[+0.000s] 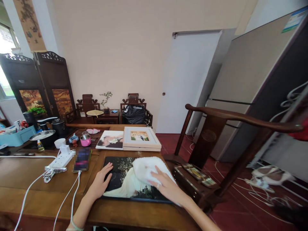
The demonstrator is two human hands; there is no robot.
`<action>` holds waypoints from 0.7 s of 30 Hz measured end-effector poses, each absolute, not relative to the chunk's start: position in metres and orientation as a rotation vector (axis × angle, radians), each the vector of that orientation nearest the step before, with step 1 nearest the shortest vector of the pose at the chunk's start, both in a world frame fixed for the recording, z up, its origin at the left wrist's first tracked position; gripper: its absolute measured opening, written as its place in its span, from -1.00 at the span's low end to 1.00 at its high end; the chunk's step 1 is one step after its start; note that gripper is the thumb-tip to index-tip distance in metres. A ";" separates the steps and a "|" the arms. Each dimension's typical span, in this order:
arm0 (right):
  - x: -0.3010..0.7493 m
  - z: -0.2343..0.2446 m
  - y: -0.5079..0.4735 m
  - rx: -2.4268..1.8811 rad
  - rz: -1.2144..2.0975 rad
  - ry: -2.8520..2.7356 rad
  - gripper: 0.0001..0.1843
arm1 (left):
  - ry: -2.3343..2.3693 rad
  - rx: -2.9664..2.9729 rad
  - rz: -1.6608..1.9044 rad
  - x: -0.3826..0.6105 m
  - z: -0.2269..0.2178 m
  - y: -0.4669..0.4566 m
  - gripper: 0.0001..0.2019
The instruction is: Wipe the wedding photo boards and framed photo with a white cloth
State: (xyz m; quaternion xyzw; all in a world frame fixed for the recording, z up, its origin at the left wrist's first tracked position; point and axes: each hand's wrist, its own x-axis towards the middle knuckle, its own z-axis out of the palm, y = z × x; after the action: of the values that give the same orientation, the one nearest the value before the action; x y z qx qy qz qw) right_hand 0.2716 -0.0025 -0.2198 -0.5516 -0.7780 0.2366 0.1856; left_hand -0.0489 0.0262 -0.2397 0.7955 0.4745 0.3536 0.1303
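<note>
The wall [115, 57] is beige, the floor [231, 211] seemingly tiled.

Left hand [102, 180]: palm down, fingers spread, pointing forward
Right hand [166, 185]: palm down, fingers extended forward-left
Forearms [198, 211]: both reaching forward, angled inward

Right hand [161, 182] flat on white cloth [144, 167], over photo [130, 187].

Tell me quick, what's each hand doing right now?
Left hand: open, resting on the left edge of the picture, holding nothing.
Right hand: open, spread over the white cloth on the picture.
</note>
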 end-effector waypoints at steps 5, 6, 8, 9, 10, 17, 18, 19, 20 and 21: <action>0.271 -0.213 -0.066 -1.361 0.664 -2.367 -0.58 | 1.379 2.318 1.041 -0.050 -0.244 0.028 -0.65; 0.269 -0.211 -0.072 -1.330 0.658 -2.390 -0.60 | 1.379 2.321 1.040 -0.050 -0.245 0.029 -0.65; 0.265 -0.206 -0.074 -1.302 0.647 -2.426 -0.62 | 1.379 2.327 1.034 -0.051 -0.246 0.029 -0.66; 0.263 -0.205 -0.070 -1.304 0.643 -2.438 -0.62 | 1.378 2.331 1.028 -0.051 -0.246 0.029 -0.66; 0.260 -0.204 -0.063 -1.317 0.645 -2.443 -0.61 | 1.375 2.335 1.023 -0.051 -0.245 0.029 -0.65; 0.243 -0.208 0.029 -1.484 0.586 -2.300 -0.47 | 1.354 2.344 1.040 -0.049 -0.240 0.028 -0.66; 0.240 -0.207 0.041 -1.478 0.562 -2.290 -0.48 | 1.351 2.342 1.045 -0.049 -0.240 0.027 -0.66; 0.238 -0.206 0.051 -1.468 0.538 -2.283 -0.50 | 1.352 2.338 1.047 -0.049 -0.239 0.027 -0.67; 0.235 -0.204 0.059 -1.456 0.515 -2.279 -0.51 | 1.356 2.334 1.047 -0.049 -0.239 0.027 -0.67; 0.232 -0.202 0.063 -1.442 0.494 -2.279 -0.52 | 1.362 2.330 1.044 -0.049 -0.239 0.027 -0.67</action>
State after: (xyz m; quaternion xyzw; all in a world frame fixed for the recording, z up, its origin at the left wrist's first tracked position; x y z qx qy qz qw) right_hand 0.2317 0.0635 -0.2021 -0.5155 -0.8146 0.1766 0.1987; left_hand -0.0491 0.0268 -0.2389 0.7989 0.4671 0.3580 0.1238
